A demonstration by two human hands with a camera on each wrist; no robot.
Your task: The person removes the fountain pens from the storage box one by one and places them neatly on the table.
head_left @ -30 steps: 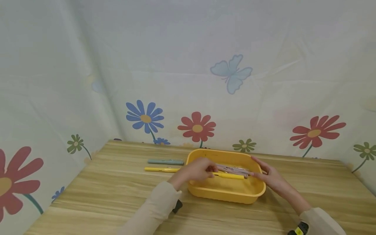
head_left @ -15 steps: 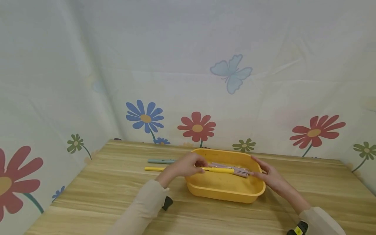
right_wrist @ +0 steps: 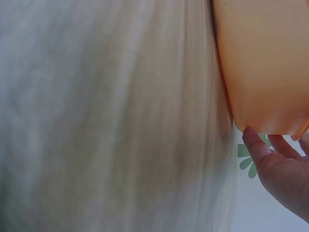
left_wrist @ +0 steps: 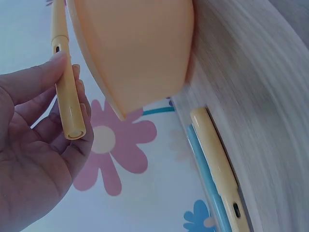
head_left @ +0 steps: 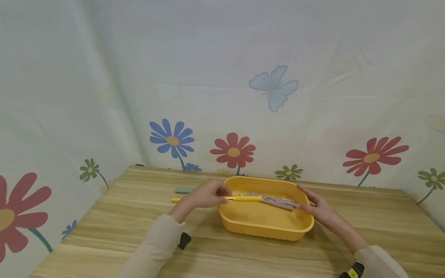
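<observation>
My left hand [head_left: 208,194] pinches a yellow pen [head_left: 246,198] near one end, between thumb and fingers. The pen lies level over the left rim of the yellow tray [head_left: 262,230], its far end above some lilac pens [head_left: 279,205] with wire clips inside. In the left wrist view, the held pen [left_wrist: 71,108] shows a small dark window and a round end. At the tray's right end my right hand [head_left: 323,210] holds the rim, thumb over it and a finger along the back corner. Several of its fingertips [right_wrist: 251,133] touch the outer wall in the right wrist view.
Left of the tray, a second yellow pen [left_wrist: 212,152] and a blue-green pen [left_wrist: 205,166] lie side by side on the wood-grain table [head_left: 114,231]. My left hand partly covers them in the head view. A flower-printed curtain [head_left: 194,96] hangs behind the table.
My left hand has lifted the yellow pen from inside the tray and drawn it leftward over the rim, uncovering more of the lilac pens. My right hand has stayed on the tray.
</observation>
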